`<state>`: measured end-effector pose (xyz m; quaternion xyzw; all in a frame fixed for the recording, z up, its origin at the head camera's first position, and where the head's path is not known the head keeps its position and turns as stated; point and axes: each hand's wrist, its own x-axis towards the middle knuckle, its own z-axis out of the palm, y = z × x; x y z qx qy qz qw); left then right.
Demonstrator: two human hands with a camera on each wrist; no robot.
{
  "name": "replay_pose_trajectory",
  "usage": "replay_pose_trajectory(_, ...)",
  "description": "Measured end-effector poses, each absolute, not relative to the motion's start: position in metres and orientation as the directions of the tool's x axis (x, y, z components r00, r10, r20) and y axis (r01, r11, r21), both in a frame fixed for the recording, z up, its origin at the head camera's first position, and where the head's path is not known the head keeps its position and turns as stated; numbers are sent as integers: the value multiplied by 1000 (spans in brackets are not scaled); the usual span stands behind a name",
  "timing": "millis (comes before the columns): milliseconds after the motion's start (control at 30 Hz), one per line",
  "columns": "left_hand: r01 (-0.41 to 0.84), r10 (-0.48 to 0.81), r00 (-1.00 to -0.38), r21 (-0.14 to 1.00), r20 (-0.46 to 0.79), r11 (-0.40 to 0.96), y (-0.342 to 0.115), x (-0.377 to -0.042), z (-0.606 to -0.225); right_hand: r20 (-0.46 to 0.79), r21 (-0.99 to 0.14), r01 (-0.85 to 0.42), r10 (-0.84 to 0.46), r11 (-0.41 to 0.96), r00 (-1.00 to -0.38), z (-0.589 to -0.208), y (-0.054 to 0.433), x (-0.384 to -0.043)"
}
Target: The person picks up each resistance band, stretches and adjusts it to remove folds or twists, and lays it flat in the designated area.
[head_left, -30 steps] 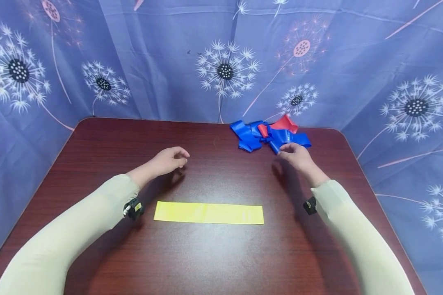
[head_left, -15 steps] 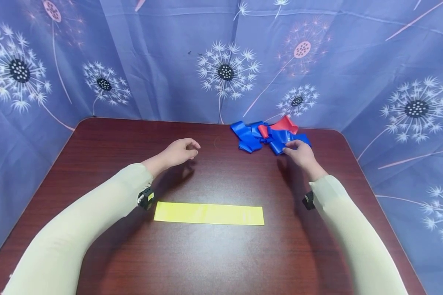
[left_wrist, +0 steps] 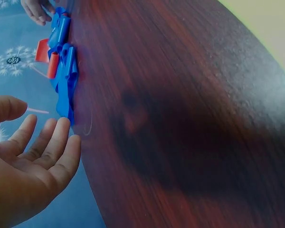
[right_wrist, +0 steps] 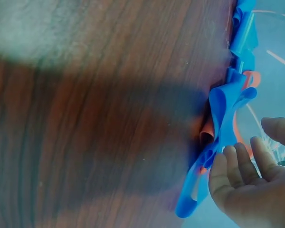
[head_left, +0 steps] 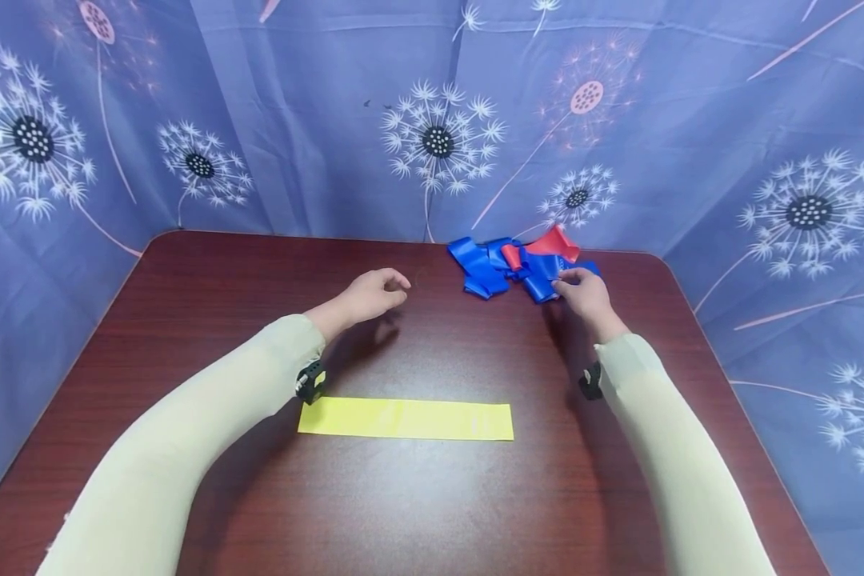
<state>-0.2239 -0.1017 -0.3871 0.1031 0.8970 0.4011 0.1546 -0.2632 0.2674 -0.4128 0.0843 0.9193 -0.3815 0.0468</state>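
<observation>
Tangled together at the table's back right lie a blue resistance band (head_left: pixel 478 268) and a red resistance band (head_left: pixel 556 242), in loose folds and loops. My right hand (head_left: pixel 586 300) is at the right end of this heap. In the right wrist view its fingers (right_wrist: pixel 232 173) are relaxed and overlap the blue folds, with the thumb apart; contact is unclear. My left hand (head_left: pixel 374 296) hovers over the table, left of the heap, fingers loosely bent and holding nothing. A flat yellow resistance band (head_left: pixel 410 418) lies straight across the table nearer to me, below both hands.
The dark red wooden table (head_left: pixel 432 504) has rounded back corners. A blue cloth (head_left: pixel 317 120) with dandelion prints hangs behind it and along its sides. Black wrist cameras (head_left: pixel 310 382) sit on both light sleeves, the left one just above the yellow band's left end.
My left hand has moved right and slightly away from me, closer to the heap. The right hand has shifted slightly farther over the blue band's right part. The bands look unmoved.
</observation>
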Motion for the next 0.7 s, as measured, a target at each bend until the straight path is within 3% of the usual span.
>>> replay_pose_trajectory(433, 66, 317, -928, 755, -193, 653, -84, -234, -394, -185, -727, 292, 232, 622, -955, -428, 271, -277)
replay_pose_trajectory(700, 64, 308, -931, 742, -197, 667, -82, -235, -398, -222, -705, 322, 235, 632, -946, -432, 270, -283)
